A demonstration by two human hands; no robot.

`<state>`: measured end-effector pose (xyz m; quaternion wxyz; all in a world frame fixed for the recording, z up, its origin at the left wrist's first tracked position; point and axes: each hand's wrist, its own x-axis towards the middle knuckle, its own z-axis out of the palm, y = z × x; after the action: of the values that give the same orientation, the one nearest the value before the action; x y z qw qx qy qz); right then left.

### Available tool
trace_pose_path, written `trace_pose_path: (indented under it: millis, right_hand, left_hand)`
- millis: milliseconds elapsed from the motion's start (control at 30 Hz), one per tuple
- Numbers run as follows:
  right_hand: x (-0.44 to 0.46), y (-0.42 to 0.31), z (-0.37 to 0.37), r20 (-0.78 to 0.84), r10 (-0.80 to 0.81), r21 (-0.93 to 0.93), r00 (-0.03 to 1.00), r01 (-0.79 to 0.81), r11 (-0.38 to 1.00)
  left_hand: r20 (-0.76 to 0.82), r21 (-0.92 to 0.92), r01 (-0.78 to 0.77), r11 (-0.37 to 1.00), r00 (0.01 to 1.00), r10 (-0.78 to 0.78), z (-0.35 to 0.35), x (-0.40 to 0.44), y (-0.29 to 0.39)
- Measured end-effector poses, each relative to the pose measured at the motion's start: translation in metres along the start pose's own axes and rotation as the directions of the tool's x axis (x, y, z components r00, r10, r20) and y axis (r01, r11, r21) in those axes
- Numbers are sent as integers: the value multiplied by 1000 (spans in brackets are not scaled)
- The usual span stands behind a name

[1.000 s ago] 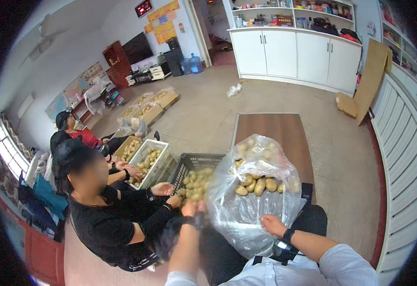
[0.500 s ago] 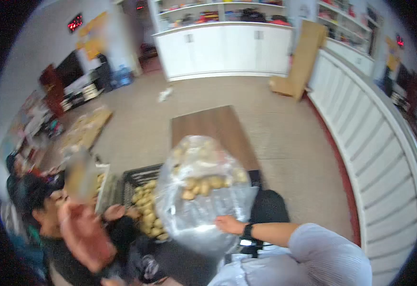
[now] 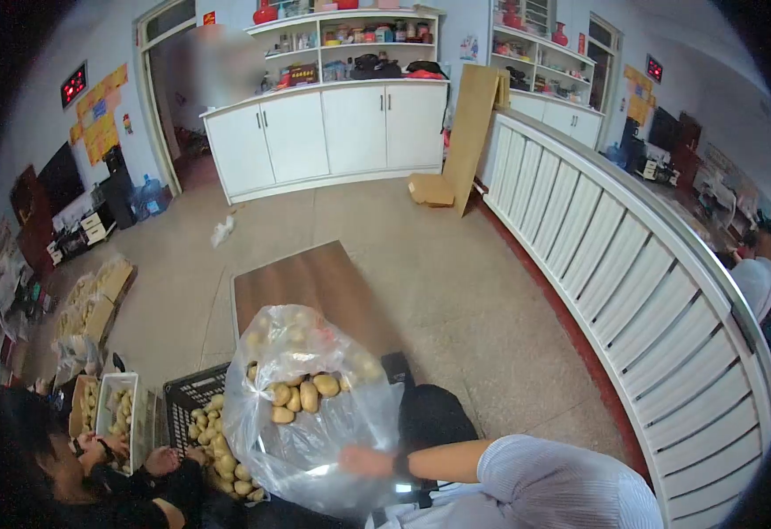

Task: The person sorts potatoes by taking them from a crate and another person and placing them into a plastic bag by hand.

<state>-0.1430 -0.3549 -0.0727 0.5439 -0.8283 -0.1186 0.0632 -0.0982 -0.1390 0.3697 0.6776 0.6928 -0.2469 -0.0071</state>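
Observation:
My right hand (image 3: 366, 460), with a dark watch on its wrist, is closed at the near side of a large clear plastic bag (image 3: 315, 445). Motion smears the fingers somewhat. Inside the bag lie several oval yellow-brown pieces of produce (image 3: 309, 397), like potatoes or kiwifruit. The bag bulges over the near end of a brown wooden board (image 3: 302, 286). Left of it, a black plastic crate (image 3: 193, 386) holds more of the same produce (image 3: 224, 463), partly covered by the bag. My left hand does not show.
At the left, co-workers' hands (image 3: 163, 460) are beside the crate and a white box (image 3: 121, 379) of produce. Flat cardboard (image 3: 108, 300) with wrapped produce lies farther left. A white radiator (image 3: 615, 229) runs along the right. White cabinets (image 3: 324, 132) stand at the back.
My view has swung right and up, so the bag, board and crate sit lower and farther left. My right hand stays at the bag's near side.

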Motion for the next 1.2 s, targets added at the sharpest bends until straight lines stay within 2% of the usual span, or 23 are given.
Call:
trace_pose_path:
  millis: [67, 167, 267, 333, 400, 467, 567, 633, 667, 733, 767, 867, 967, 1033, 1067, 1133, 1200]
  right_hand:
    - [-4, 1, -5, -27, -3, 7, 1000, 3, 1000]
    - [-7, -8, -6, -34, 3, 123, 999, 2, 992]
    - [-11, -4, -4, -38, -24, 53, 999, 26, 998]
    - [-8, 3, 2, -110, -91, -5, 990, 91, 996]
    - [-2, 12, 8, -78, -97, 8, 992, 97, 995]
    - [-2, 21, 4, -52, -87, 13, 995, 88, 996]
    - [-2, 21, 7, 33, 34, 176, 999, -39, 984]
    - [-3, 7, -1, 27, 69, 41, 997, -70, 997]
    - [-4, 0, -7, 22, 71, 48, 997, -72, 996]
    - [-11, -9, -10, -42, -140, -65, 989, 137, 988]
    - [-7, -8, -6, -31, -144, -63, 989, 142, 988]
    - [0, 22, 9, -9, -80, -110, 997, 79, 991]
    - [0, 19, 7, -34, -68, -48, 997, 67, 997]
    - [-5, 11, 2, 4, 76, 48, 997, -76, 996]
    - [-8, 9, 4, 10, 80, 54, 997, -80, 995]
    - [-6, 5, 0, -39, -21, 30, 999, 23, 999]
    - [-8, -1, 0, -48, -13, 58, 999, 15, 998]
  left_hand:
    - [30, -6, 75, 997, 997, -75, -5, 2, -17]
    - [45, -6, 174, 985, 984, -174, -16, 1, -40]
    - [47, -15, 246, 969, 968, -245, -27, 0, -57]
    - [40, -24, 287, 957, 957, -286, -35, -1, -69]
    - [35, -40, 325, 945, 946, -324, -46, -5, -81]
    - [28, -66, 370, 927, 929, -369, -56, -8, -97]
    - [16, -84, 417, 905, 909, -417, -71, -10, -117]
    - [13, -92, 445, 891, 895, -445, -80, -8, -128]
    - [11, -104, 461, 881, 887, -463, -85, -9, -134]
    - [-8, -122, 487, 865, 871, -492, -96, -14, -144]
    - [-22, -149, 499, 854, 862, -507, -102, -21, -151]
    - [-30, -186, 553, 812, 823, -567, -118, -33, -172]
    - [-24, -223, 605, 765, 781, -624, -130, -46, -192]
    - [-23, -247, 635, 732, 752, -659, -133, -52, -205]
    - [-24, -255, 646, 720, 740, -672, -136, -57, -210]
    - [-22, -280, 653, 704, 728, -685, -141, -64, -218]
    - [-22, -299, 660, 690, 718, -696, -145, -71, -224]
